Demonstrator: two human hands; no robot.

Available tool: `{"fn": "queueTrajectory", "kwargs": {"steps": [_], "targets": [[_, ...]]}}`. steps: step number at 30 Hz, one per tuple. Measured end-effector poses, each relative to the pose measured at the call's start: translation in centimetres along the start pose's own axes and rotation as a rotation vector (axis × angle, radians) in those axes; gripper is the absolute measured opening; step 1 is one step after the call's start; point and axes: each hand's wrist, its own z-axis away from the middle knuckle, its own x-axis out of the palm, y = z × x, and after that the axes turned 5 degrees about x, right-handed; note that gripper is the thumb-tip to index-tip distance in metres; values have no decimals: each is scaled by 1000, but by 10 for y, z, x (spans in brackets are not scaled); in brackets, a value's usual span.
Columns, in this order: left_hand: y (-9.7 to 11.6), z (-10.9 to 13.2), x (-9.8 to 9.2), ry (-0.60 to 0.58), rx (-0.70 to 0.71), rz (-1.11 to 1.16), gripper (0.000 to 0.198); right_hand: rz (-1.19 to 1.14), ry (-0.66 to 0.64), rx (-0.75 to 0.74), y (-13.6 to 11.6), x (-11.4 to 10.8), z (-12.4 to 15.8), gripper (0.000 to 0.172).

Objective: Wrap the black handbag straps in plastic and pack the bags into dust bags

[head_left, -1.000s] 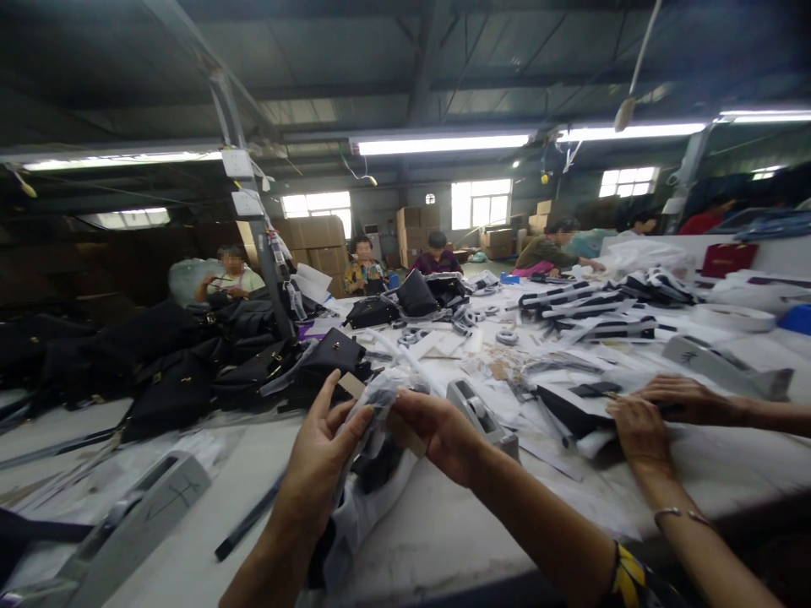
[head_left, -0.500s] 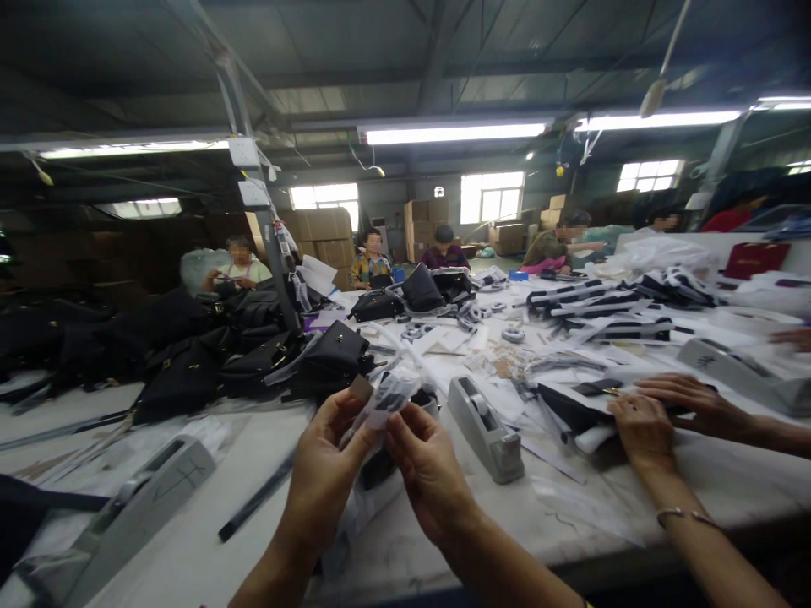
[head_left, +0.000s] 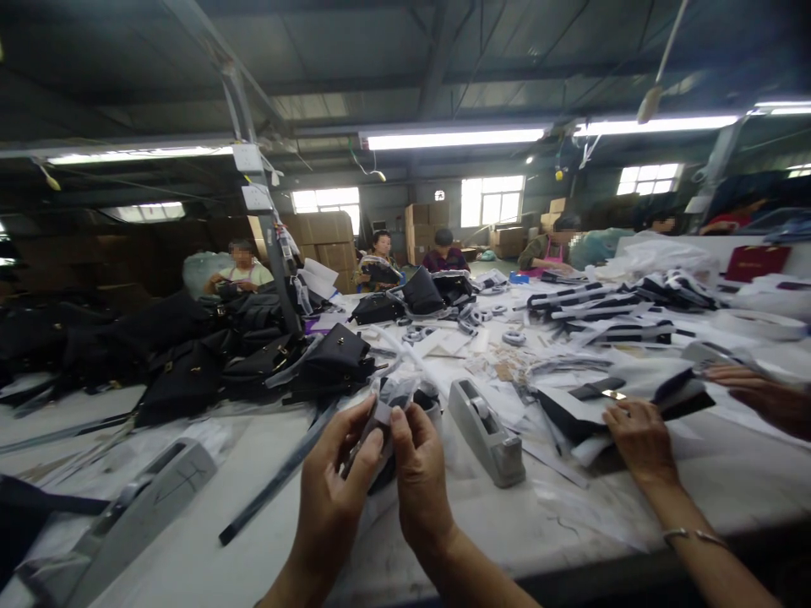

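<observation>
In the middle of the head view, my left hand (head_left: 339, 477) and my right hand (head_left: 421, 485) are close together above the table. Fingers and thumbs of both pinch a small plastic-wrapped piece (head_left: 382, 412), grey and white, whose exact kind I cannot make out. Behind my fingertips lies more clear plastic and a dark item (head_left: 383, 477), mostly covered by my hands. A grey tape dispenser (head_left: 485, 431) stands just right of my right hand. Beyond my left hand sits a black handbag (head_left: 335, 359), and a dark strap (head_left: 272, 485) runs along the table.
At right, a co-worker's hands (head_left: 643, 443) work on a black bag with a gold clasp (head_left: 613, 394). Another tape dispenser (head_left: 152, 515) is at near left. Black bags (head_left: 183, 371) pile up at left; wrapped straps (head_left: 589, 308) lie at far right. A post (head_left: 279, 262) rises from the table.
My hands have turned more upright and drawn closer round the wrapped piece, covering more of it. The co-worker's bag has opened up, and one of that person's hands has moved right.
</observation>
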Motion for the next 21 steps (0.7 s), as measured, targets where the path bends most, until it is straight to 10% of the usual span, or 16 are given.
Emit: {"fn": "queueTrajectory", "kwargs": {"steps": [6,16,21], "targets": [[15,-9,-12,-8,128,-316,29,-44,-8,16,3,2,1,23],[14,0,-11,136,874,-1070,26,0,6,53,-2,-1,0,31],[8,7,5,145,882,-1175,31,-63,7,74,2,-3,-2,30]]}}
